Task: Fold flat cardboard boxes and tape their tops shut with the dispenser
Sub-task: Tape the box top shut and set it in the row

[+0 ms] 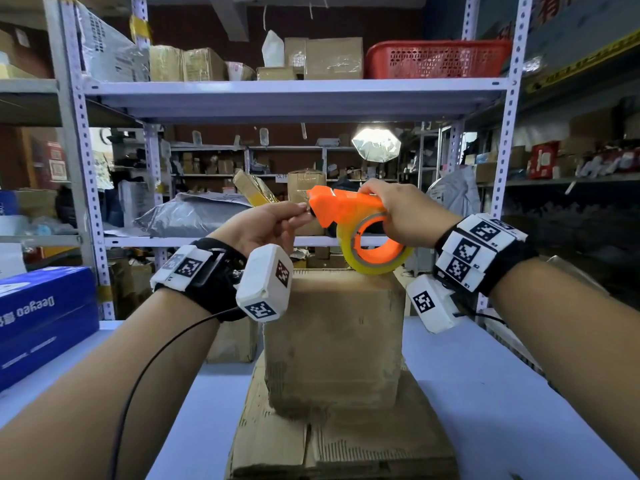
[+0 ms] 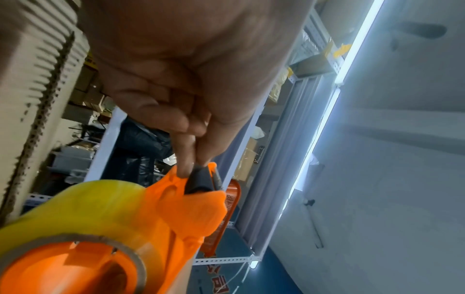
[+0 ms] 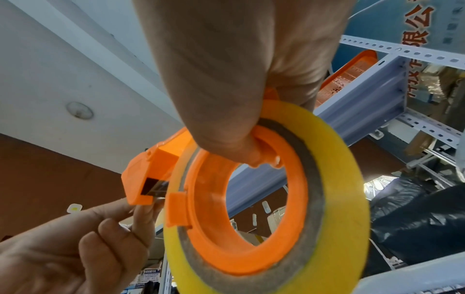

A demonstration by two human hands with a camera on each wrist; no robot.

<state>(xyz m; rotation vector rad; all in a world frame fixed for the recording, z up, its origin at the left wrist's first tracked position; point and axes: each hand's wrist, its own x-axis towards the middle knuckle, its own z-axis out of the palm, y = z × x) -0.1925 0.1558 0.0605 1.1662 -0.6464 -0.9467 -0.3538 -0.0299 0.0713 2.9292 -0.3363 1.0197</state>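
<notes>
My right hand (image 1: 398, 209) grips the orange tape dispenser (image 1: 349, 209) by its ring, holding it in the air above a folded-up cardboard box (image 1: 332, 337). A yellowish roll of clear tape (image 1: 375, 251) sits on the dispenser (image 3: 241, 218). My left hand (image 1: 273, 225) pinches at the dispenser's cutter mouth (image 2: 201, 181), thumb and forefinger together on the tape end there; the tape end itself is hard to make out. The box stands upright on a stack of flat cardboard (image 1: 343, 441) on the pale table (image 1: 485, 393).
A blue carton (image 1: 45, 320) lies at the table's left edge. Metal shelving (image 1: 294, 95) packed with parcels, boxes and a red basket (image 1: 436, 58) rises right behind the table. More cardboard (image 1: 232, 341) stands behind the box on the left.
</notes>
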